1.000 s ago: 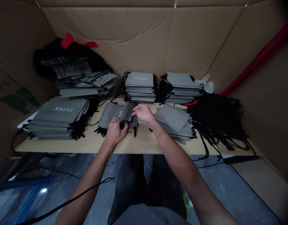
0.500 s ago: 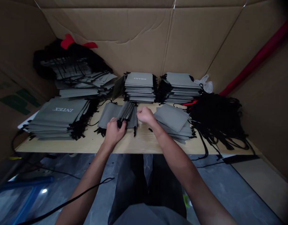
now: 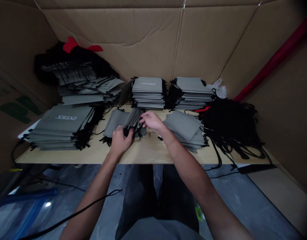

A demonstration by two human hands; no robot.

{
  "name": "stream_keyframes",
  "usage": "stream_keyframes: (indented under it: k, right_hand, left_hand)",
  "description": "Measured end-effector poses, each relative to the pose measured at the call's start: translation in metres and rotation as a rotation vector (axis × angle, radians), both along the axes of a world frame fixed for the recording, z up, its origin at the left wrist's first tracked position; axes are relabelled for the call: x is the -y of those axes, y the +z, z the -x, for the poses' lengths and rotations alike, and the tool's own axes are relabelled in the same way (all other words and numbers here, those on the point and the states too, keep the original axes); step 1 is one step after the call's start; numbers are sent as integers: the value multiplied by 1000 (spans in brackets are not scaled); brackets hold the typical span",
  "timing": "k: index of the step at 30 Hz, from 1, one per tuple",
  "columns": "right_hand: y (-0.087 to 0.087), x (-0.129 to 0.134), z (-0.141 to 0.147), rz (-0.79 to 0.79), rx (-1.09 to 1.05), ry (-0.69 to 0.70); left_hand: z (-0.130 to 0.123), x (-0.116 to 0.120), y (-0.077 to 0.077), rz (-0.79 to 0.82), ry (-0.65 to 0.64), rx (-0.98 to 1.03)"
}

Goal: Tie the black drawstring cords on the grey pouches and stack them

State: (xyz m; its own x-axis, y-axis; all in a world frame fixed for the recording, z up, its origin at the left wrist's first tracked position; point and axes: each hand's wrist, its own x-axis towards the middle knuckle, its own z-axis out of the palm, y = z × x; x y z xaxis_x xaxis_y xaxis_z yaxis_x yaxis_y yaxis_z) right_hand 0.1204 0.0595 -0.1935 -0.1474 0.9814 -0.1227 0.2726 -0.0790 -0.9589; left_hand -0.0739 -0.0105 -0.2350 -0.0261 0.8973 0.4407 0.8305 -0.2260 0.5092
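Observation:
My left hand (image 3: 121, 141) is closed round the near end of a fanned bundle of grey drawstring pouches (image 3: 132, 117), which stands on edge with black cord ends at the thumb. Under and beside it lie more flat grey pouches (image 3: 113, 122) on the table. My right hand (image 3: 152, 121) is at the bundle's right side, with thumb and fingers bent at the edge of an outer pouch; the exact grip is partly hidden. Just right of that hand lies a loose pile of grey pouches (image 3: 185, 128).
A stack of pouches marked INTEX (image 3: 65, 118) stands on the wooden table (image 3: 148, 155) at left. Behind are two neat stacks (image 3: 148, 90) (image 3: 192, 91) and a messy heap (image 3: 90, 88). Black cords (image 3: 230, 126) lie at right. Cardboard walls (image 3: 113, 26) surround the table.
My right hand has moved left and up to the bundle's edge, its fingers loosening from a fist. The pouch at the bundle's right has shifted. My left hand stays nearly in place.

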Motion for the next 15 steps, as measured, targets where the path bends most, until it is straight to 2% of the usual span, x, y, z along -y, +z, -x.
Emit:
stream_keyframes:
  k: [4, 7, 10, 15]
  right_hand:
    - [10, 6, 3, -19, -109, 33]
    - [10, 7, 5, -43, -145, 58]
    - [3, 4, 8, -77, -139, 49]
    - [-13, -3, 16, -136, -46, -102]
  left_hand:
    - [1, 1, 1, 0, 10, 10]
    - [2, 1, 1, -4, 16, 7]
    - [1, 1, 0, -15, 12, -20]
    - [-6, 0, -2, -53, -65, -112]
